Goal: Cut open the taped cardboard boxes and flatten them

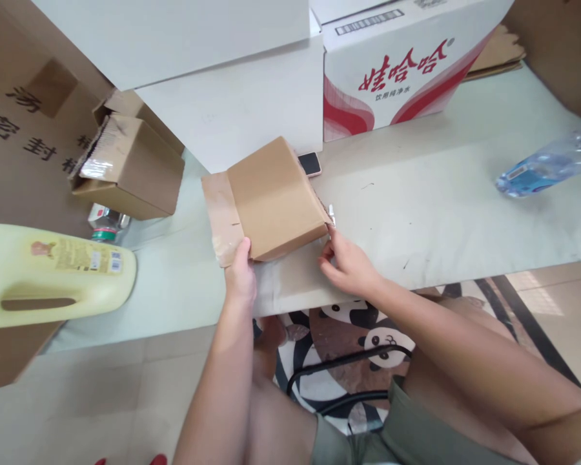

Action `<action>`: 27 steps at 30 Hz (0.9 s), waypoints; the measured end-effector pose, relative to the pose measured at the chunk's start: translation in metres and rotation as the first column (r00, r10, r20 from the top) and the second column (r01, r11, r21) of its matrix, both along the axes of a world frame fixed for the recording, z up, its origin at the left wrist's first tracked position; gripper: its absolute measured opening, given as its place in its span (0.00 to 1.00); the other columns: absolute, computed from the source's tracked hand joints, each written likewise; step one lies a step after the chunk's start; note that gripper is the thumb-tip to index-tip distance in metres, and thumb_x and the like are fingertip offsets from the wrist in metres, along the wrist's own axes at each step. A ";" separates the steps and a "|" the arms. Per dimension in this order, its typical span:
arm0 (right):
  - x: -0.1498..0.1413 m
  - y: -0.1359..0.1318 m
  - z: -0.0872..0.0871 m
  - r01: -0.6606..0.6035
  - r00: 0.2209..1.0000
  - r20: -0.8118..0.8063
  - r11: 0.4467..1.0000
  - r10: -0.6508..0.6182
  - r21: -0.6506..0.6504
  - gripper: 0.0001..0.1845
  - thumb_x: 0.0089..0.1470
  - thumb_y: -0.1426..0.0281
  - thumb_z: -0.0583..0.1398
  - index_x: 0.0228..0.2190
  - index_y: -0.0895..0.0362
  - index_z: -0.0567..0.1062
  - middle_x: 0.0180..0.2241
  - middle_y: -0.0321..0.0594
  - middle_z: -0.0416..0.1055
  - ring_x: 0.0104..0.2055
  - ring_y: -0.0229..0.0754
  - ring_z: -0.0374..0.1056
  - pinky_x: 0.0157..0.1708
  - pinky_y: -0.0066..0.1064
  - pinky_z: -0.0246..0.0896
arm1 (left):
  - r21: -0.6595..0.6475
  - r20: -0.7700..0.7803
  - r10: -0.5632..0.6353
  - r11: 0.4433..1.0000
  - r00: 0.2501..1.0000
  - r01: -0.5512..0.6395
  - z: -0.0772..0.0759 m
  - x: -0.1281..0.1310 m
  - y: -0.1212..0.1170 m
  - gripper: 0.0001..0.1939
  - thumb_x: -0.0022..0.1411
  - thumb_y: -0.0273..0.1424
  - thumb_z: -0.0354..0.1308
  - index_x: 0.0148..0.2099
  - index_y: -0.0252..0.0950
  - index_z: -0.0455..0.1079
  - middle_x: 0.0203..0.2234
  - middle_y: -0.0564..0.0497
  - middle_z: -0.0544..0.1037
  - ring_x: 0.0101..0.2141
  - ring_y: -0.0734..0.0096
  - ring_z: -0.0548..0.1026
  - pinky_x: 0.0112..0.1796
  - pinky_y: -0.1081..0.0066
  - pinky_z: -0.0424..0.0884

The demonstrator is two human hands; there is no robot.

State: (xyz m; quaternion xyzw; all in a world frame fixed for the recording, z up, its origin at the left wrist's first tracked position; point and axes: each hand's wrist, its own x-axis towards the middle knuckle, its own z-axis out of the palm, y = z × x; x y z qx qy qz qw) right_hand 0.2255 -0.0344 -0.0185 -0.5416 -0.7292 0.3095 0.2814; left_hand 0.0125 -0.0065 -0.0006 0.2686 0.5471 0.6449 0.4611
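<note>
A small brown cardboard box (275, 200) lies tilted on the covered table in front of me, with a flap carrying worn tape on its left side. My left hand (241, 274) grips its near left corner, thumb on top and the other fingers hidden below. At the near right corner, my right hand (346, 258) pinches the box's edge, its other fingers curled. Beside those fingertips a small shiny whitish piece (332, 214) sticks up, too small to name surely. Behind the box, a dark-screened phone (310, 164) is partly hidden.
White cartons (252, 97) and a red-printed carton (387, 90) stand behind. To the left are another brown box (135, 165), a green-capped bottle (107, 223) and a large pale-yellow jug (58, 274). A clear plastic bottle (547, 165) lies at the right on the table (445, 219).
</note>
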 end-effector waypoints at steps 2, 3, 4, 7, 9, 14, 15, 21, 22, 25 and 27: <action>0.000 0.000 0.000 -0.001 1.000 0.011 1.000 0.001 -0.009 0.33 0.56 0.67 0.51 0.61 0.62 0.54 0.34 0.47 0.76 0.36 0.52 0.71 0.36 0.43 0.64 | -0.004 0.000 0.009 1.000 1.000 -0.009 0.001 0.001 0.000 0.18 0.52 0.37 0.67 0.46 0.39 0.77 0.55 0.47 0.78 0.65 0.53 0.66 0.66 0.56 0.60; -0.001 0.000 0.001 -0.002 1.000 0.017 1.000 0.002 -0.011 0.33 0.56 0.67 0.51 0.61 0.63 0.54 0.34 0.47 0.76 0.36 0.52 0.71 0.36 0.43 0.65 | -0.002 -0.004 0.007 1.000 1.000 -0.007 0.001 0.001 0.000 0.18 0.52 0.37 0.67 0.46 0.39 0.77 0.55 0.46 0.79 0.65 0.53 0.66 0.66 0.55 0.60; -0.001 0.000 0.001 -0.004 1.000 0.022 1.000 0.004 -0.010 0.33 0.56 0.67 0.51 0.61 0.64 0.54 0.34 0.48 0.76 0.36 0.52 0.71 0.36 0.43 0.65 | 0.000 -0.009 0.002 1.000 1.000 -0.002 0.001 0.001 0.000 0.18 0.52 0.37 0.67 0.46 0.39 0.77 0.55 0.46 0.79 0.65 0.52 0.65 0.66 0.55 0.60; -0.001 0.000 0.001 -0.006 0.999 0.032 1.000 0.006 0.002 0.33 0.56 0.67 0.52 0.62 0.63 0.54 0.34 0.47 0.76 0.36 0.51 0.71 0.36 0.42 0.65 | 0.004 -0.028 -0.015 1.000 0.999 0.015 -0.001 -0.001 0.000 0.17 0.53 0.38 0.66 0.46 0.39 0.77 0.55 0.44 0.78 0.65 0.51 0.65 0.66 0.53 0.60; 0.000 0.000 0.001 -0.002 0.999 0.036 1.000 0.002 0.006 0.34 0.56 0.67 0.52 0.62 0.63 0.55 0.34 0.46 0.76 0.36 0.51 0.71 0.36 0.42 0.65 | 0.015 -0.041 -0.020 1.000 0.999 0.021 -0.002 -0.002 0.000 0.17 0.54 0.39 0.66 0.46 0.39 0.76 0.55 0.44 0.78 0.65 0.50 0.65 0.66 0.52 0.60; 0.000 0.001 0.000 -0.006 1.000 0.026 1.000 0.005 0.021 0.34 0.56 0.67 0.52 0.62 0.63 0.55 0.33 0.45 0.75 0.35 0.51 0.70 0.36 0.42 0.65 | 0.017 -0.043 -0.027 0.999 0.999 0.028 -0.004 -0.002 0.002 0.19 0.53 0.40 0.67 0.46 0.38 0.76 0.55 0.42 0.77 0.64 0.49 0.67 0.65 0.51 0.62; 0.000 0.001 0.000 -0.004 1.000 0.018 1.000 0.004 0.026 0.33 0.56 0.67 0.52 0.62 0.61 0.54 0.33 0.45 0.75 0.35 0.51 0.70 0.36 0.42 0.65 | 0.005 -0.040 -0.020 1.000 0.999 0.020 -0.004 -0.002 0.002 0.20 0.53 0.40 0.67 0.46 0.37 0.77 0.56 0.42 0.77 0.63 0.48 0.68 0.64 0.51 0.62; -0.001 0.001 0.000 0.007 1.000 -0.003 1.000 -0.007 0.010 0.32 0.55 0.68 0.52 0.60 0.61 0.55 0.32 0.45 0.75 0.34 0.51 0.70 0.35 0.42 0.64 | -0.032 -0.006 0.013 0.999 1.000 -0.013 -0.003 -0.001 0.002 0.19 0.52 0.38 0.67 0.47 0.37 0.76 0.57 0.44 0.76 0.63 0.50 0.69 0.64 0.52 0.62; -0.001 0.001 0.000 0.003 1.000 -0.008 1.000 -0.003 0.015 0.31 0.55 0.68 0.52 0.60 0.60 0.55 0.32 0.45 0.75 0.35 0.51 0.70 0.35 0.42 0.64 | -0.025 0.002 0.011 1.000 1.000 -0.010 -0.003 -0.001 0.002 0.19 0.52 0.38 0.67 0.47 0.38 0.76 0.58 0.45 0.76 0.63 0.51 0.68 0.65 0.52 0.62; -0.001 0.001 0.001 -0.007 1.000 -0.010 1.000 0.007 0.017 0.32 0.56 0.67 0.52 0.60 0.60 0.55 0.33 0.46 0.76 0.36 0.51 0.70 0.36 0.43 0.64 | -0.003 -0.005 0.001 1.000 1.000 -0.001 -0.002 0.000 0.001 0.18 0.53 0.37 0.66 0.47 0.38 0.76 0.57 0.45 0.77 0.64 0.52 0.66 0.66 0.53 0.60; 0.000 0.001 0.001 -0.005 1.000 0.001 1.000 0.005 0.001 0.32 0.55 0.67 0.51 0.61 0.62 0.55 0.33 0.47 0.76 0.36 0.52 0.70 0.37 0.44 0.64 | 0.010 -0.015 -0.002 1.000 1.000 0.002 -0.002 0.000 0.001 0.17 0.54 0.36 0.66 0.47 0.39 0.76 0.57 0.45 0.77 0.65 0.52 0.66 0.66 0.54 0.59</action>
